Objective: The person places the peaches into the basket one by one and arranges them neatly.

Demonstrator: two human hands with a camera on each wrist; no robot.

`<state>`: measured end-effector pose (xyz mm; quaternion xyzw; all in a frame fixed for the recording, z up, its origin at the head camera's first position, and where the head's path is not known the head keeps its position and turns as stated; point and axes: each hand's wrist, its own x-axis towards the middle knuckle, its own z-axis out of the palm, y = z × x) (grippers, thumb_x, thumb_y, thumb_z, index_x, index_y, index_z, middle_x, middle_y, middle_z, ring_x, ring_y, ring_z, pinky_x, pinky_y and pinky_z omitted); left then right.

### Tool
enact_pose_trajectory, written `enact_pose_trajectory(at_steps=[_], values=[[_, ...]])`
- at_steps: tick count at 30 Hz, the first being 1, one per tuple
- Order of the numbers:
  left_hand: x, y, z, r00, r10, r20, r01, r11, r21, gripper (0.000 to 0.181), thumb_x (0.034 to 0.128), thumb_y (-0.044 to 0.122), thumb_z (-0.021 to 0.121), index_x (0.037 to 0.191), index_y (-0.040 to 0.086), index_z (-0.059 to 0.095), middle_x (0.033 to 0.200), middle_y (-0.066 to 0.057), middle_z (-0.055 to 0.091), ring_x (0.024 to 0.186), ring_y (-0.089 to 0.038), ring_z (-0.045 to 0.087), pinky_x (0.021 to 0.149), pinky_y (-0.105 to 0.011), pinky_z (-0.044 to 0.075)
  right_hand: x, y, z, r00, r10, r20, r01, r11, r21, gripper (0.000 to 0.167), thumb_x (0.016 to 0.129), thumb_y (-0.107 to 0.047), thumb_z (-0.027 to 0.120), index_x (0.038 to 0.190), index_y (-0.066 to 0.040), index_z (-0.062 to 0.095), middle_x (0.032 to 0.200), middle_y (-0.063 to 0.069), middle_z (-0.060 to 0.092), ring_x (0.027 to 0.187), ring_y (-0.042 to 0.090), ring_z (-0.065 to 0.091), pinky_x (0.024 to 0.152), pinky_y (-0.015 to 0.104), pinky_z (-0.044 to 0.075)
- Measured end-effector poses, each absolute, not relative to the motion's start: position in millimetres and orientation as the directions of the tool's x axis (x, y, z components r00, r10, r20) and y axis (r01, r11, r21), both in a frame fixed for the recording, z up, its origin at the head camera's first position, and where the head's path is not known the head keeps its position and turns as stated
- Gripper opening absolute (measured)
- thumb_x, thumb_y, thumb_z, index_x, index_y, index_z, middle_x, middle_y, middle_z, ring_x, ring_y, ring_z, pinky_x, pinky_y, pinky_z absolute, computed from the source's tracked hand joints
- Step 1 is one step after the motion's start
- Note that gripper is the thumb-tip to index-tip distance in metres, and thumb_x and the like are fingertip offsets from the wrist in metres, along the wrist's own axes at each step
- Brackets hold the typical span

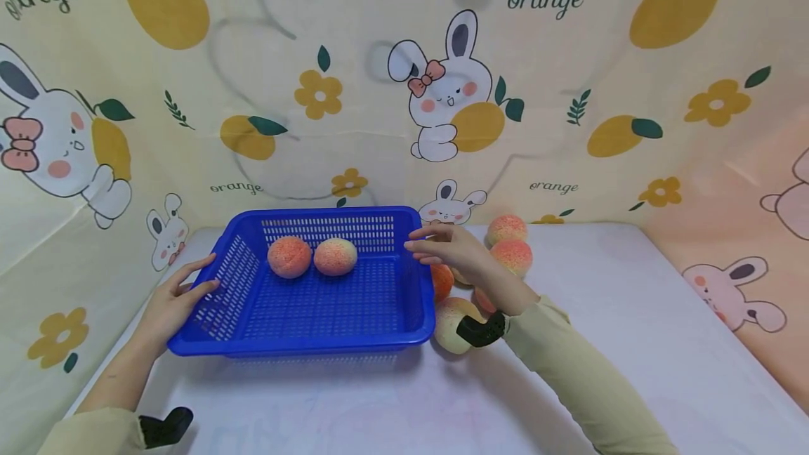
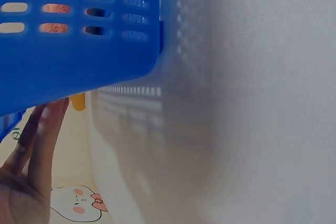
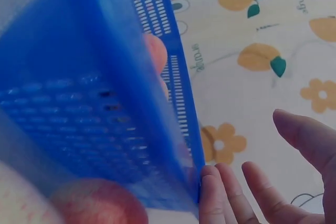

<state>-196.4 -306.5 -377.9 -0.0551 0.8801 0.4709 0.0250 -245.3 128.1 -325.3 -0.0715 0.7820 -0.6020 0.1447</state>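
Note:
A blue plastic basket (image 1: 329, 339) with perforated walls holds two speckled peaches, a redder peach (image 1: 289, 257) on the left and a paler peach (image 1: 336, 257) beside it. My left hand (image 1: 170, 307) rests at the basket's left rim, its fairly straight fingers (image 2: 44, 145) touching the edge. At the right rim is my right hand (image 1: 451, 248), fingers extended and the thumb held apart in the right wrist view. Its fingertips (image 3: 210, 182) meet or nearly meet the rim; contact is hard to tell. Neither hand holds a fruit.
Right of the basket, partly under my right forearm, lie several fruits: a pale yellow one (image 1: 454, 328), an orange one (image 1: 441, 281) and pinkish peaches (image 1: 513, 255). A white surface (image 1: 303, 406) supports everything. Behind hangs a printed cloth (image 1: 354, 12) with rabbits and oranges.

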Motion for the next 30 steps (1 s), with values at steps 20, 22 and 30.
enact_pose_trajectory(at_steps=[20, 22, 30], values=[[-196, -307, -377, -0.992, -0.078, -0.103, -0.129, 0.554, 0.822, 0.064, 0.099, 0.043, 0.046, 0.153, 0.019, 0.023, 0.138, -0.041, 0.037, 0.091, -0.031, 0.067, 0.07, -0.044, 0.059, -210, 173, -359, -0.963, -0.261, -0.06, -0.033, 0.339, -0.94, 0.046, 0.088, -0.037, 0.068, 0.124, -0.008, 0.061, 0.122, 0.009, 0.065, 0.115, 0.022, 0.059, 0.103, 0.044, 0.045], [-196, -306, -377, -0.991, -0.081, -0.103, -0.131, 0.556, 0.821, 0.064, 0.099, 0.043, 0.046, 0.153, 0.019, 0.023, 0.139, -0.04, 0.036, 0.092, -0.031, 0.066, 0.07, -0.044, 0.059, -207, 175, -362, -0.965, -0.259, -0.05, -0.042, 0.34, -0.94, 0.046, 0.088, -0.036, 0.068, 0.125, -0.008, 0.061, 0.124, 0.009, 0.064, 0.117, 0.021, 0.058, 0.105, 0.045, 0.042], [-196, -306, -376, -0.992, -0.077, -0.104, -0.129, 0.55, 0.825, 0.063, 0.099, 0.043, 0.046, 0.153, 0.02, 0.023, 0.14, -0.04, 0.035, 0.092, -0.032, 0.066, 0.07, -0.043, 0.059, -195, 183, -376, -0.959, -0.273, -0.069, -0.013, 0.287, -0.958, 0.05, 0.085, -0.03, 0.072, 0.126, -0.006, 0.059, 0.13, 0.013, 0.06, 0.125, 0.026, 0.053, 0.105, 0.036, 0.043]])
